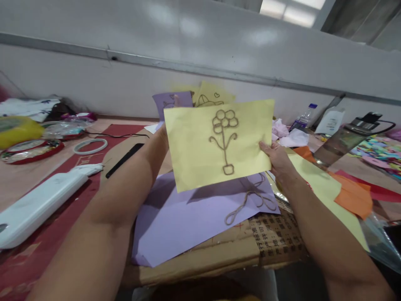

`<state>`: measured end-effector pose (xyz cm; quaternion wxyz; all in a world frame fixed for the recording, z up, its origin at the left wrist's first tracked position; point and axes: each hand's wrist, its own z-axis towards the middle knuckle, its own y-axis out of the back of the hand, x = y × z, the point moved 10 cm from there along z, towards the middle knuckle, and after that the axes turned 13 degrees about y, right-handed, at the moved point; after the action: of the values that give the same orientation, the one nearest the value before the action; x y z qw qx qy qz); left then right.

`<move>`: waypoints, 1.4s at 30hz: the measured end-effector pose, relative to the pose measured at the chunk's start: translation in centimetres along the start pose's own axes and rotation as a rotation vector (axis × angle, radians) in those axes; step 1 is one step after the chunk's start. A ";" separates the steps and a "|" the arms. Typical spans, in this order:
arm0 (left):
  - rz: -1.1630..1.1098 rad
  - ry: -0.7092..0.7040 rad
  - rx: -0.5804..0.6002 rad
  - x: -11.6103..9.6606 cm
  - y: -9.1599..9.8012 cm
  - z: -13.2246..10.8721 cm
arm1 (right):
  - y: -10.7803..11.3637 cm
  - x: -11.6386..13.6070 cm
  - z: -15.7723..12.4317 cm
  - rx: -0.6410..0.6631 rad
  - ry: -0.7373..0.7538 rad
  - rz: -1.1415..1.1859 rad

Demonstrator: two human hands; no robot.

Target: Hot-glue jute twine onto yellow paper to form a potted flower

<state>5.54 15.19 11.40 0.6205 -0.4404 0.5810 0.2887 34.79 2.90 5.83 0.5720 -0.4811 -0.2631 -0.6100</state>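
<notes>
Yellow sheet with twine flower: light, floppy, glued twine fragile. Left hand at 9 o'clock edge, right hand at 3 o'clock; fingers of both clamped on sheet edges. Hold by edges.

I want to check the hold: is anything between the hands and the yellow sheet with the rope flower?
Nothing visible. The left hand grips the yellow sheet at its left edge, the right hand at its right edge.
</notes>
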 end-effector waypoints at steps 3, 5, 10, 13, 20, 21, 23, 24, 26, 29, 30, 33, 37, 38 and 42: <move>-0.021 0.132 0.229 -0.1 -1.4 -0.9 | -0.2 -0.6 -0.4 0.046 -0.088 -0.045; -0.002 0.201 0.264 -0.1 -0.9 -1.4 | -0.2 -1.0 -0.7 0.057 -0.138 -0.076; 0.196 0.453 0.136 2.3 1.0 -2.0 | -0.9 -1.4 -1.7 0.123 -0.192 -0.096; 0.251 0.514 0.139 3.9 0.4 -1.8 | -1.8 -2.2 -2.7 0.200 -0.261 -0.127; 0.368 0.456 0.193 5.8 0.3 0.0 | 0.7 1.2 -0.5 -0.047 0.142 -0.301; 0.353 0.423 0.205 5.5 0.3 0.3 | 1.8 3.0 -0.5 -0.154 0.278 -0.432; 0.306 0.390 0.191 5.0 0.6 0.6 | 2.3 6.4 -1.7 -0.298 0.529 -0.707; 0.283 0.386 0.175 4.9 0.6 0.7 | 1.5 7.7 -2.5 -0.308 0.629 -0.808; 0.253 0.386 0.183 4.9 0.2 0.7 | -1.2 9.1 -3.8 -0.212 0.746 -0.861; 0.238 0.373 0.308 5.0 -1.6 0.6 | -7.0 9.3 -4.8 0.066 0.817 -0.819; 0.235 0.370 0.351 5.0 -2.2 0.4 | -8.9 9.2 -4.9 0.145 0.838 -0.808; 0.206 0.360 0.414 5.1 -3.1 0.2 | -12.9 8.5 -4.5 0.264 0.899 -0.789; 0.144 0.314 0.406 4.8 -3.6 -0.1 | -14.1 6.6 -2.8 0.226 0.917 -0.826; 0.127 0.305 0.402 4.7 -3.7 -0.2 | -13.9 6.2 -2.7 0.210 0.924 -0.838; 0.102 0.319 0.426 5.3 -4.7 -0.3 | -12.2 5.1 -2.7 0.150 0.948 -0.934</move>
<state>10.27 12.02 7.21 0.5845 -0.3098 0.7406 0.1180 23.04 0.77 12.05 0.3337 0.0446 -0.2056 -0.9189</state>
